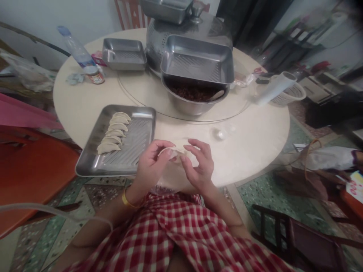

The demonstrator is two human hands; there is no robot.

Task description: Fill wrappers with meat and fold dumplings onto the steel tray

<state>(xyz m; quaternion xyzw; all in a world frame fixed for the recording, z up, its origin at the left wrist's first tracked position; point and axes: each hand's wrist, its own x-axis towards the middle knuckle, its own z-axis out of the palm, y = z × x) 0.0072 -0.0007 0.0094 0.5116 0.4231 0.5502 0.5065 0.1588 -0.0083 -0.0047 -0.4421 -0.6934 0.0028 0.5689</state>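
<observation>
A pale dumpling, its dough wrapper folded over, is held between my two hands above the front of the round table. My left hand pinches its left side with thumb and curled fingers. At its right edge, my right hand grips with thumb and bent fingertips; the fingers partly hide the dumpling. To the left, a shallow metal tray holds a column of several folded dumplings. Beyond my hands stands a metal bowl of dark filling, with a utensil handle at its right side.
An empty deep metal pan rests over the bowl's back part. Behind are a large perforated steel lid and another pan. A bottle and jar stand back left. A small white lump lies right; a basket is farther right.
</observation>
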